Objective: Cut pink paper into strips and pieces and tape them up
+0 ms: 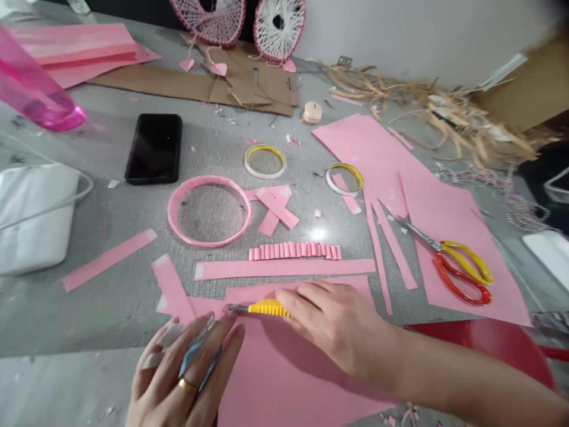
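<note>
My right hand (331, 323) is closed around a yellow craft knife (262, 308), its blade tip resting on a pink paper sheet (284, 373) near the table's front edge. My left hand (184, 370) lies flat with fingers spread, pressing a metal ruler (200, 350) onto that sheet just left of the blade; a gold ring is on one finger. Just beyond the knife lie a long pink strip (284, 268) and a pleated pink strip (294, 251).
A pink-wrapped ring (178, 201), two tape rolls (265, 161), a black phone (154, 148) and loose pink strips lie mid-table. Scissors (457, 267) rest on pink paper at the right. Cardboard, dried straw, a pink bottle (35, 95) and a white container (31, 219) surround them.
</note>
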`<state>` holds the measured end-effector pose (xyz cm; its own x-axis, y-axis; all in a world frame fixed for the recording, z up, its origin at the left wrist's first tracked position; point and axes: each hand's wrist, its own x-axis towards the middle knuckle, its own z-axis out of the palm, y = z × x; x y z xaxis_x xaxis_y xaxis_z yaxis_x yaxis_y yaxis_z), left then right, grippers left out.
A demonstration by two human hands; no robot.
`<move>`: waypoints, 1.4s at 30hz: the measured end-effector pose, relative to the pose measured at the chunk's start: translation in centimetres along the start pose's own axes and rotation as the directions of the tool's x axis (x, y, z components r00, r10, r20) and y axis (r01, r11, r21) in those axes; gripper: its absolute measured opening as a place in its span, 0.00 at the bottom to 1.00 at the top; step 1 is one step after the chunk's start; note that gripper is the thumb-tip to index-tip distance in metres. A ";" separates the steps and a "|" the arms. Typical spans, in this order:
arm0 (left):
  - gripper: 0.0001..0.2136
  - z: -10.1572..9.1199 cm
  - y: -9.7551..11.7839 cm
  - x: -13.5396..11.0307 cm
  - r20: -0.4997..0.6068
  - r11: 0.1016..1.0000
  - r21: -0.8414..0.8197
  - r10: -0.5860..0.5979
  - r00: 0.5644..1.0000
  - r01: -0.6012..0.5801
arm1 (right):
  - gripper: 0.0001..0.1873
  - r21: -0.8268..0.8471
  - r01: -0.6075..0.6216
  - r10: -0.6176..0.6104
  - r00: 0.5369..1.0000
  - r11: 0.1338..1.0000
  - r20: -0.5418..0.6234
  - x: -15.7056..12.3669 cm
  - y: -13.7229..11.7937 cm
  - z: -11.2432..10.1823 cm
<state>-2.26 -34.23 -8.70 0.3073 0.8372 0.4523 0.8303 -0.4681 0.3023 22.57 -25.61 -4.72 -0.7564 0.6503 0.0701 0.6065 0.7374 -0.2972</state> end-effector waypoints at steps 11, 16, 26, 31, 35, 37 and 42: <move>0.16 -0.9 0.7 1.2 0.041 0.997 0.057 0.043 0.998 -0.045 | 0.13 -0.051 0.040 -0.040 0.999 0.998 0.000 0.4 0.1 -0.7; 0.18 -0.4 1.1 0.8 -0.030 0.999 0.023 -0.033 0.999 0.034 | 0.14 -0.082 0.075 -0.076 0.997 0.994 -0.012 0.2 0.3 -1.0; 0.19 -0.5 1.2 0.7 -0.006 0.998 -0.013 -0.062 0.998 0.062 | 0.14 -0.050 0.073 -0.075 0.997 0.996 -0.033 -0.3 0.8 -1.4; 0.20 -0.4 1.2 0.4 -0.008 0.997 -0.016 -0.081 0.997 0.081 | 0.18 0.002 0.042 -0.042 0.999 0.999 -0.015 -1.1 1.2 -1.5; 0.22 -0.4 1.1 0.2 -0.010 0.995 -0.021 -0.094 0.996 0.094 | 0.19 0.026 0.015 -0.015 1.000 1.000 0.018 -1.6 1.6 -1.8; 0.23 -0.4 1.1 0.2 -0.008 0.995 -0.026 -0.100 0.995 0.099 | 0.19 0.010 0.020 -0.020 1.000 1.000 0.024 -1.7 1.7 -2.0; 0.24 -0.3 1.1 0.1 0.004 0.993 -0.012 -0.115 0.993 0.115 | 0.17 -0.032 0.021 -0.020 1.000 0.999 0.019 -1.9 2.1 -2.7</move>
<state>-1.48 -34.77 -8.08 0.2111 0.8867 0.4114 0.8546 -0.3718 0.3627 25.94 -24.81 -2.94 -0.7731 0.6317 0.0577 0.5982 0.7563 -0.2649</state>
